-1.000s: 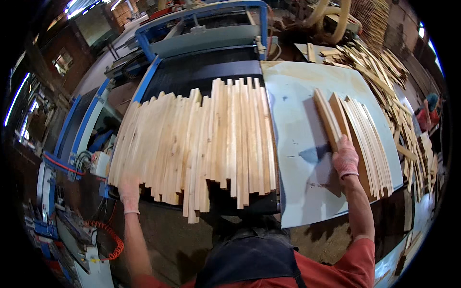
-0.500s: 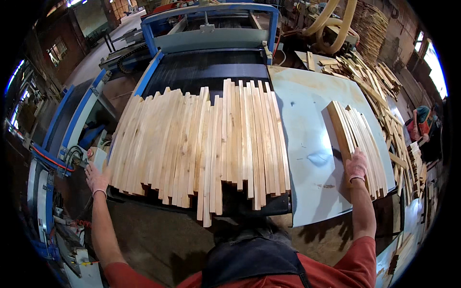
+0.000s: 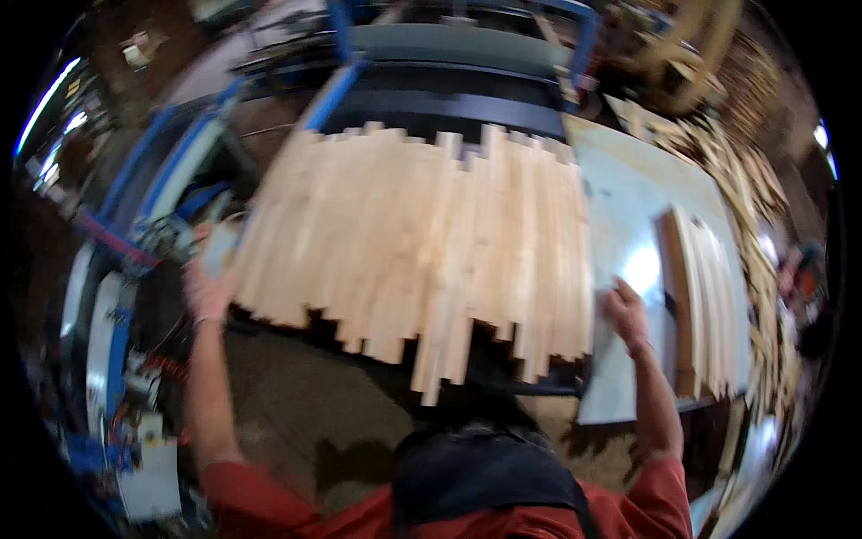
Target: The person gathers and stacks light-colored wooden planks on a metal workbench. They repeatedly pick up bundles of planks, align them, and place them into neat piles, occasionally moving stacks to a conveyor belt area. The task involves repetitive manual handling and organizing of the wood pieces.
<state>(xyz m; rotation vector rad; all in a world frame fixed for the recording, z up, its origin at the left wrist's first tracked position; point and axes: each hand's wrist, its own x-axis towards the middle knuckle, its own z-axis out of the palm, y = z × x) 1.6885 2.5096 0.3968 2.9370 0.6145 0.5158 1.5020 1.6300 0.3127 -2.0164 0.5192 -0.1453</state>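
Note:
Light wooden strips (image 3: 386, 242) lie side by side with uneven ends, forming a broad layer on the dark conveyor belt (image 3: 440, 90). My left hand (image 3: 208, 287), in a pale pink glove, is at the layer's left edge against a small light-grey box (image 3: 221, 250); its fingers look spread, though blurred. Over the pale sheet-covered surface (image 3: 620, 386), just right of the layer, my right hand (image 3: 626, 314) has its fingers curled, with nothing visible in them. A smaller stack of strips (image 3: 705, 305) rests on that surface, apart from my right hand.
A blue machine frame (image 3: 339, 31) spans the belt's far end. Loose wood pieces (image 3: 750, 207) are heaped along the right, where another person (image 3: 804, 274) is blurred. Blue-edged machinery (image 3: 171, 171) stands at the left, and a thick beige hose (image 3: 696, 54) at the back right.
My right hand has let go of the smaller stack and moved left toward the broad layer. My left hand stays by the grey box. The whole view has shifted and blurred.

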